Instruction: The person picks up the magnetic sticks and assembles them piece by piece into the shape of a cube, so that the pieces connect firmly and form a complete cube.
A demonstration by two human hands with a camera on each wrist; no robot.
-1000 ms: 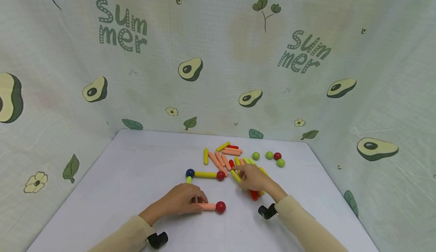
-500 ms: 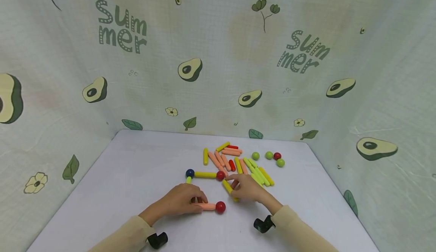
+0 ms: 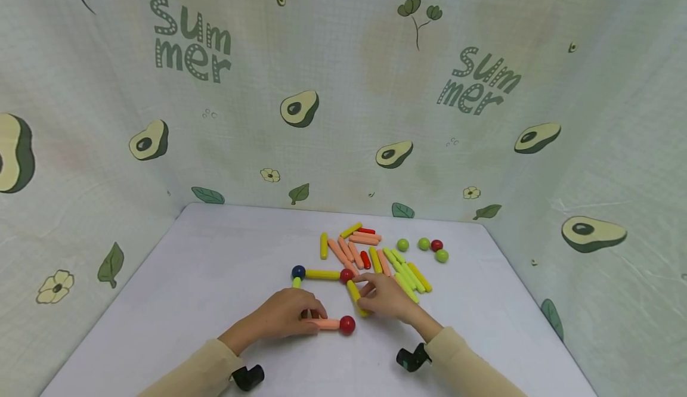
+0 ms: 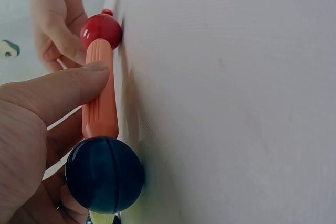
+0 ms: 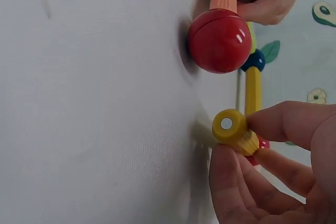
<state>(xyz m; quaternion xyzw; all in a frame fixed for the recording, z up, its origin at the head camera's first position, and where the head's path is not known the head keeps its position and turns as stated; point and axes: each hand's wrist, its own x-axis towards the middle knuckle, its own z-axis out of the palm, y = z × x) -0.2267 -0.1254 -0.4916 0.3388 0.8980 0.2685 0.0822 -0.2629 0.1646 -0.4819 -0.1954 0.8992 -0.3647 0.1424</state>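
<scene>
My left hand (image 3: 290, 315) pinches an orange magnetic rod (image 4: 98, 95) between thumb and fingers. A dark blue ball (image 4: 105, 174) sits at one end of it and a red ball (image 3: 347, 325) at the other. Between thumb and fingertips, my right hand (image 3: 389, 297) pinches a yellow rod (image 3: 354, 297), whose far end is at a second red ball (image 3: 346, 275). Its near end, with a silvery disc, faces the right wrist camera. From that red ball another yellow rod (image 3: 322, 274) runs to a blue ball (image 3: 298, 272), where a light green rod (image 3: 297, 283) joins, partly hidden behind my left hand.
Behind my right hand lie loose orange rods (image 3: 365, 241), light green rods (image 3: 409, 275), yellow rods (image 3: 420, 276) and red rods (image 3: 365, 260). Several small balls, green (image 3: 402, 244) and red (image 3: 437, 245), rest at the back right. Patterned cloth (image 3: 343, 117) surrounds the white table (image 3: 225, 254).
My right hand has carried the yellow rod from the loose pieces leftward, and its tip has come to the far red ball. My left hand stays on the orange rod.
</scene>
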